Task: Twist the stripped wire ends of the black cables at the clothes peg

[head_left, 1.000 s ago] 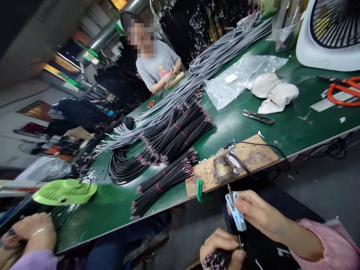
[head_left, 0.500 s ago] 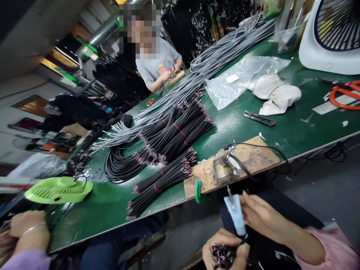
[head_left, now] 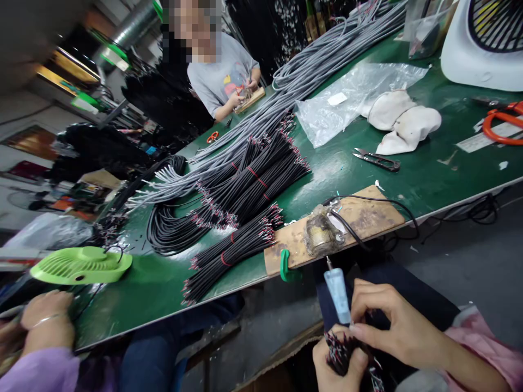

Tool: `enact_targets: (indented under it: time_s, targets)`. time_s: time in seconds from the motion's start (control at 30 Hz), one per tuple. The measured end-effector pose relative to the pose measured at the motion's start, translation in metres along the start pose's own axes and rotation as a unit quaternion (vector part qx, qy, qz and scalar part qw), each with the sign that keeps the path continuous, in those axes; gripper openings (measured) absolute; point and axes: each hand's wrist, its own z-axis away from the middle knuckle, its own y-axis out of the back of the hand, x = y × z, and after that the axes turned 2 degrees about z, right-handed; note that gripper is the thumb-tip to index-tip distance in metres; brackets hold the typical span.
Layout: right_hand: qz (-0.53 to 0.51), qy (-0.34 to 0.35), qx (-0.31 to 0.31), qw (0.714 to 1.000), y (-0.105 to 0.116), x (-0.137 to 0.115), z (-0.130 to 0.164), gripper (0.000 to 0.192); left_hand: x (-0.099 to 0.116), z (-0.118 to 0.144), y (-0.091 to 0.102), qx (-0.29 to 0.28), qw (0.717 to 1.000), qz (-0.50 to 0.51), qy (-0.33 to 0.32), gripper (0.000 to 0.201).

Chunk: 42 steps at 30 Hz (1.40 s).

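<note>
beside the green table (head_left: 433, 185), a cable bundle (head_left: 340, 351) was held

tied black cables (head_left: 235, 251) lay left of a wooden board (head_left: 370, 215). a blue clip (head_left: 337, 294) leaned just beyond the left hand (head_left: 337, 367), clenched around the cable bundle; the right hand (head_left: 386, 318) curled beside it, grip unclear.

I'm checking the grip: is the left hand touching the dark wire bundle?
Touching: the head view shows the left hand closed around the wire bundle, coloured ends poking out.
</note>
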Motion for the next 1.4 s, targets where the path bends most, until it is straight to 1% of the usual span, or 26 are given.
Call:
enact_targets:
  time_s: [0.07, 0.2, 0.3, 0.43, 0.5, 0.63, 0.67, 0.73, 0.83, 0.93, 1.03, 1.17, 1.27, 1.33, 1.4]
  targets:
    - [-0.005, 0.007, -0.002, 1.0, 0.001, 0.002, 0.001, 0.022, 0.002, -0.002, 0.002, 0.001, 1.0, 0.01, -0.024, 0.037]
    - [0.008, 0.012, 0.008, 1.0, 0.001, 0.005, 0.005, 0.023, 0.001, -0.003, 0.003, 0.016, 0.999, 0.031, -0.026, 0.035]
    - [0.027, 0.008, 0.013, 1.0, 0.0, 0.005, 0.007, 0.024, -0.004, -0.004, 0.002, 0.003, 0.999, 0.045, -0.03, 0.034]
    - [0.034, 0.027, 0.031, 0.999, -0.002, 0.007, 0.009, 0.02, -0.006, -0.005, 0.001, -0.029, 0.996, 0.072, -0.035, 0.032]
    - [0.029, 0.037, 0.038, 0.998, -0.002, 0.009, 0.009, 0.02, -0.004, -0.004, 0.001, -0.034, 0.995, 0.089, -0.014, 0.034]
    - [-0.019, 0.056, 0.018, 0.998, 0.004, 0.013, 0.008, 0.023, 0.006, -0.001, -0.001, -0.019, 0.988, 0.119, 0.096, 0.042]
    - [-0.024, 0.062, 0.01, 0.998, 0.005, 0.014, 0.008, 0.022, 0.008, 0.0, -0.002, -0.015, 0.986, 0.122, 0.114, 0.044]
    - [-0.014, 0.072, -0.003, 0.997, 0.007, 0.014, 0.009, 0.018, 0.011, 0.001, -0.004, -0.004, 0.984, 0.123, 0.127, 0.047]
    - [0.017, 0.083, -0.005, 0.996, 0.006, 0.013, 0.01, 0.016, 0.01, 0.001, -0.005, 0.009, 0.985, 0.126, 0.117, 0.046]
    - [0.034, 0.075, -0.001, 0.997, 0.001, 0.013, 0.01, 0.017, 0.005, 0.001, -0.004, 0.002, 0.988, 0.125, 0.09, 0.041]
    - [-0.004, 0.043, -0.003, 0.999, -0.004, 0.019, 0.01, 0.015, 0.0, 0.001, -0.003, -0.009, 0.989, 0.137, 0.06, 0.036]
    - [-0.067, -0.015, 0.007, 0.998, -0.007, 0.032, 0.009, 0.021, 0.004, 0.001, -0.003, -0.042, 0.977, 0.191, 0.08, 0.035]
    - [-0.087, 0.005, 0.016, 0.996, -0.006, 0.032, 0.008, 0.021, 0.009, 0.0, -0.004, -0.056, 0.971, 0.21, 0.1, 0.035]
    - [-0.091, 0.037, 0.019, 0.995, -0.006, 0.028, 0.008, 0.022, 0.009, 0.0, -0.004, -0.048, 0.971, 0.207, 0.109, 0.035]
    - [-0.079, 0.056, 0.036, 0.995, -0.008, 0.023, 0.008, 0.018, 0.007, 0.0, -0.004, -0.037, 0.973, 0.203, 0.107, 0.034]
